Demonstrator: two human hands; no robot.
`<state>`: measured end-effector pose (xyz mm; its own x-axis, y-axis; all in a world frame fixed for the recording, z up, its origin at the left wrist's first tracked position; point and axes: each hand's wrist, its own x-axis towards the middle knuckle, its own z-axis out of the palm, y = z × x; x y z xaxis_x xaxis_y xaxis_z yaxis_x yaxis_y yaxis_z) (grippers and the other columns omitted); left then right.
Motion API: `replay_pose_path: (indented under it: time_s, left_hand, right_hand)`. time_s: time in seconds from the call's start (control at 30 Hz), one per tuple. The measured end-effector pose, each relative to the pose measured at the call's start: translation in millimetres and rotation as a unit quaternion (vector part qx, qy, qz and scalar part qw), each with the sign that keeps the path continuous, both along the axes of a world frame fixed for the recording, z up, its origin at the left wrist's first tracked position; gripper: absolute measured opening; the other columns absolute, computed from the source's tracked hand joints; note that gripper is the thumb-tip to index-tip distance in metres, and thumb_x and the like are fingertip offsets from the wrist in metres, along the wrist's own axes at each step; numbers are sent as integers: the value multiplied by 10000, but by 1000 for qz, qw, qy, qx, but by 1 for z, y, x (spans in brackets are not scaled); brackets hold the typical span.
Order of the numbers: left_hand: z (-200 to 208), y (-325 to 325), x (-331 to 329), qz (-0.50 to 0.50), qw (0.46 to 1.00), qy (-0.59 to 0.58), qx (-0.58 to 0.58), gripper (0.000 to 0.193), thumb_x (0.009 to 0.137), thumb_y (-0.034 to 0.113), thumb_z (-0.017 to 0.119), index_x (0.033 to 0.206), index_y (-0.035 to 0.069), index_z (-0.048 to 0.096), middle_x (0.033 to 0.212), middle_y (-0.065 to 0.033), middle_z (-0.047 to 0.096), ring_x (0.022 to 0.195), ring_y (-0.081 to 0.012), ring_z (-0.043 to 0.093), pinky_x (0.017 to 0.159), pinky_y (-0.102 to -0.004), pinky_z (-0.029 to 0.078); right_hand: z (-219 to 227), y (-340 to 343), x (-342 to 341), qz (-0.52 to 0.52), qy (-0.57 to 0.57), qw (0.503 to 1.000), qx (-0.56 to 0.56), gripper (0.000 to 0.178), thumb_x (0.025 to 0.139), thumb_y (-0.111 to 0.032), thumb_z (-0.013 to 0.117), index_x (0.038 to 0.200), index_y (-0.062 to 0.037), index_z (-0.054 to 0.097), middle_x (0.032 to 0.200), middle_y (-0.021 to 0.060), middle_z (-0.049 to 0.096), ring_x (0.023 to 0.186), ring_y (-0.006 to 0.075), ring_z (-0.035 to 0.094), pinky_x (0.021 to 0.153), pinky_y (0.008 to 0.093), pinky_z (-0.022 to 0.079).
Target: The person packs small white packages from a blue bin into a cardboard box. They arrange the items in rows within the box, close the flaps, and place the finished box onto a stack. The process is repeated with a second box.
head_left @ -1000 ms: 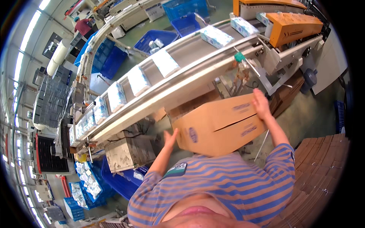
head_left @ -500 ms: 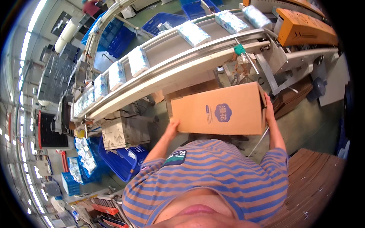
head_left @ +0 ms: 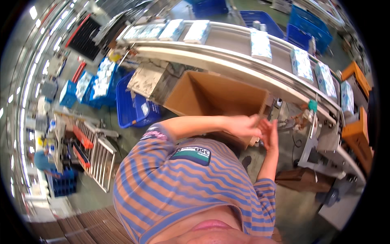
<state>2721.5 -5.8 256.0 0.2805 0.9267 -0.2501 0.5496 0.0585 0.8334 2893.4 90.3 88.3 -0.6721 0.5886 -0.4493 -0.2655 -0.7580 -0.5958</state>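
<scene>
An open cardboard box (head_left: 227, 91) stands in front of me below the conveyor, its brown inside facing up. My left forearm crosses its near side, and my left hand (head_left: 243, 126) is at the box's right end, the fingers blurred by motion and partly behind the edge. My right hand (head_left: 269, 136) is raised just right of that same edge, fingers apart and slightly bent, with nothing seen in it. Whether it touches the cardboard I cannot tell.
White-and-blue soft packs (head_left: 260, 45) lie spaced along the conveyor (head_left: 227, 38) beyond the box. A blue bin (head_left: 134, 112) sits to the left, and orange machine guards (head_left: 357, 132) are at the right. Stacked flat cardboard (head_left: 77, 227) is at the lower left.
My view has turned to the right. The box, earlier held closed-side up between both hands, now shows its open inside. My left hand has moved across to its right end, near my right hand.
</scene>
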Motion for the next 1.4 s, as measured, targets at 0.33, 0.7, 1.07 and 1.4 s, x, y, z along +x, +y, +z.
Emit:
replay_pose_path:
  time_s: [0.33,0.7,1.07,1.4]
  left_hand:
    - [-34,-93,-168,-91,746,647,129,570,680,407,652,1143,96,537,1235,-82,465,1241,-285,317,985,-625,162]
    - [-32,-72,-175,86,805,532,248,568,701,370,671,1168,82,523,1232,-52,493,1235,-255,360,992,-623,124]
    - [-141,-34,-265,271,955,99,70,858,775,315,630,1371,-25,115,1425,-237,111,1324,-378,110,1062,-438,159]
    - [23,141,-249,158,871,364,290,892,727,438,660,1318,-73,229,1324,-261,326,1224,-352,350,935,-423,368]
  right_hand:
    - [43,27,26,47,-229,871,432,568,732,-46,516,1283,3,382,1178,160,541,1090,219,520,906,305,393]
    - [51,69,41,-55,-208,946,241,347,813,-67,562,1146,7,500,997,81,611,837,135,599,720,271,499]
    - [-27,49,-1,-148,-346,922,84,373,799,-268,643,1045,3,569,912,95,640,802,175,596,764,321,460]
    - [154,116,-114,-168,-433,646,606,443,766,-273,648,1112,-15,547,997,143,609,922,253,597,767,337,470]
